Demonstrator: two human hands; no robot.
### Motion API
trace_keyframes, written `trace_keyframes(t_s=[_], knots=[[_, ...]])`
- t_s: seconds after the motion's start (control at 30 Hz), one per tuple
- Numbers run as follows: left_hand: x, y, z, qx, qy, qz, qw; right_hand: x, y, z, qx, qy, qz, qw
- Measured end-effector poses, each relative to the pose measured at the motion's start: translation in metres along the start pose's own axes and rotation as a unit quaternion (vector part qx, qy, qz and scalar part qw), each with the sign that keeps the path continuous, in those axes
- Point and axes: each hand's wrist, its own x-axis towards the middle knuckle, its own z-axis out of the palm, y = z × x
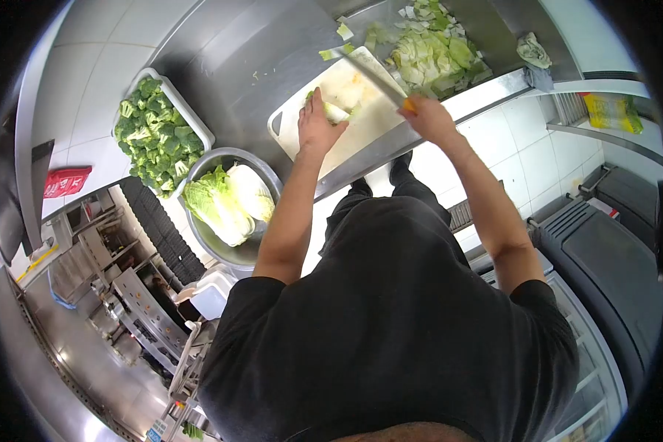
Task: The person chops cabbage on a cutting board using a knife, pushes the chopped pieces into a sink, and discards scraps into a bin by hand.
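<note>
A white cutting board [379,121] lies on the steel counter in front of me. My left hand [319,127] presses on a piece of napa cabbage [337,113] there, its fingers bent over the leaf and partly covering it. My right hand [430,119] is closed around the orange-yellow handle of a kitchen knife [376,79]. The blade points up and left over the board, to the right of the cabbage piece and apart from it. Some cut leaf strips [337,52] lie at the board's far edge.
Chopped cabbage [435,55] fills a sunken basin at the far right. On the left stand a white tub of broccoli florets [155,136] and a metal bowl [237,156] with whole napa cabbages [219,206]. A crumpled cloth [532,51] lies at the counter's right end.
</note>
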Motion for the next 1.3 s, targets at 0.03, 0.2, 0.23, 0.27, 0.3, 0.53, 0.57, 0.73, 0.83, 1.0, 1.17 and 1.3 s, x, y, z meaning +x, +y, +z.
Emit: trace_keyframes(t_s=[0.03, 0.2, 0.23, 0.27, 0.3, 0.53, 0.57, 0.73, 0.83, 1.0, 1.17, 1.3], knots=[[0.000, -0.001, -0.003, -0.009, -0.010, 0.004, 1.000, 0.001, -0.012, 0.002, 0.004, -0.024, -0.023, 0.999], [-0.009, 0.005, -0.009, -0.046, 0.023, 0.001, 0.999, 0.007, -0.055, -0.019, 0.172, -0.132, 0.147, 0.965], [-0.012, 0.008, -0.009, -0.045, 0.035, -0.003, 0.998, 0.012, -0.049, -0.020, 0.194, -0.118, 0.176, 0.958], [-0.016, 0.010, -0.009, -0.045, 0.047, -0.008, 0.998, 0.016, -0.042, -0.021, 0.214, -0.105, 0.204, 0.949], [-0.018, 0.012, -0.008, -0.053, 0.047, -0.025, 0.997, 0.018, -0.038, -0.020, 0.189, -0.059, 0.213, 0.957], [-0.014, 0.021, -0.006, -0.111, 0.062, -0.066, 0.990, 0.022, -0.044, -0.016, 0.158, -0.073, 0.113, 0.978], [-0.014, 0.023, -0.009, -0.114, 0.060, -0.069, 0.989, 0.022, -0.046, -0.015, 0.159, -0.103, 0.114, 0.975], [0.004, 0.024, -0.003, -0.121, 0.051, -0.012, 0.991, 0.023, 0.002, 0.029, 0.034, 0.065, 0.066, 0.995], [0.020, 0.031, 0.004, -0.090, 0.038, 0.018, 0.995, -0.006, -0.001, 0.010, 0.027, 0.042, 0.073, 0.996], [0.043, 0.037, 0.011, -0.059, 0.067, 0.113, 0.990, -0.046, -0.015, 0.012, -0.019, -0.007, 0.059, 0.998], [0.067, 0.055, 0.009, 0.049, 0.007, 0.095, 0.994, -0.057, -0.003, 0.022, 0.013, 0.017, 0.139, 0.990], [0.073, 0.089, -0.006, 0.149, -0.079, -0.023, 0.985, -0.066, 0.001, 0.015, 0.027, 0.015, 0.124, 0.992]])
